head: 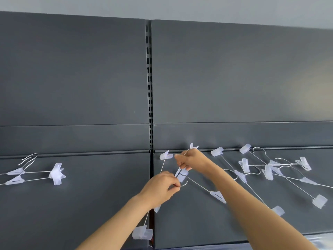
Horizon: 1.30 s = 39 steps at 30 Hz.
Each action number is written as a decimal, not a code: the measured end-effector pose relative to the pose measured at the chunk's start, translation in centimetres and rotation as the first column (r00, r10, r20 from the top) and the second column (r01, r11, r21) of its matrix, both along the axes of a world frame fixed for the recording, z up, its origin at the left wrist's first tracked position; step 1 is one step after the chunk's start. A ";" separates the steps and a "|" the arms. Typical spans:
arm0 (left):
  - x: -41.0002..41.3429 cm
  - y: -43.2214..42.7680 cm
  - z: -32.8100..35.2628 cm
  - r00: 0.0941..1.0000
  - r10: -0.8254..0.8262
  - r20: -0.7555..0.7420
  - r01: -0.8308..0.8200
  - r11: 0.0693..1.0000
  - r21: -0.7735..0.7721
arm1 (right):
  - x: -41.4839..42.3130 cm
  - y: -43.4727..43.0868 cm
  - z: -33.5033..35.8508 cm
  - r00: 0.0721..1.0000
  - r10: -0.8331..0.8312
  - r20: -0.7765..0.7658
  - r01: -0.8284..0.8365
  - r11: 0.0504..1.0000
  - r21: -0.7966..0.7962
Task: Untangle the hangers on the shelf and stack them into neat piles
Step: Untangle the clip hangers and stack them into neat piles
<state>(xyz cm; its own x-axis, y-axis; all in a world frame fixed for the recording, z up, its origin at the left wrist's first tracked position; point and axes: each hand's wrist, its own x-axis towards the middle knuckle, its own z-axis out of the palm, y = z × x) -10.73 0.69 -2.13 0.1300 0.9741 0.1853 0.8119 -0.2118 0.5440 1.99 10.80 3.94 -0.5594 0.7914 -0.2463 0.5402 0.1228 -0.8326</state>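
Wire hangers with translucent white plastic clips lie on a dark grey shelf (pixel 90 204). A small neat pile of hangers (pixel 36 175) rests at the far left. A tangled heap of hangers (pixel 266 170) spreads over the right half. In the middle, my left hand (pixel 160 188) pinches the metal hook of a hanger (pixel 183 181). My right hand (pixel 191 160) grips the wire rod of a second hanger (pixel 182 173) that crosses the first one. A clip (pixel 142 232) of the held hanger hangs at the shelf's front edge under my left forearm.
The shelf's grey back panel (pixel 72 78) rises behind, split by a slotted upright (pixel 149 87). The shelf's front edge (pixel 198 247) runs along the bottom. Bare shelf surface shows between the left pile and my hands.
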 end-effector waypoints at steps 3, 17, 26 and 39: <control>-0.5 -0.4 0.2 0.998 0.045 0.043 -0.045 0.999 0.000 | 1.4 0.3 -0.6 0.988 -0.067 -0.137 0.056 0.995 -0.082; -2.1 -1.3 3.0 0.917 0.268 0.295 -0.252 0.963 -0.094 | 5.1 -0.7 -1.3 0.884 -0.398 -0.247 0.396 0.916 -0.058; -3.2 -3.4 5.6 0.825 0.363 0.433 -0.358 0.929 -0.095 | 4.4 -3.1 1.2 0.877 -0.318 -0.362 0.325 0.945 -0.042; -12.5 -11.3 9.4 0.611 0.609 0.506 -0.678 0.732 -0.063 | -3.8 -7.2 3.2 0.890 -0.207 -0.407 0.232 0.973 0.013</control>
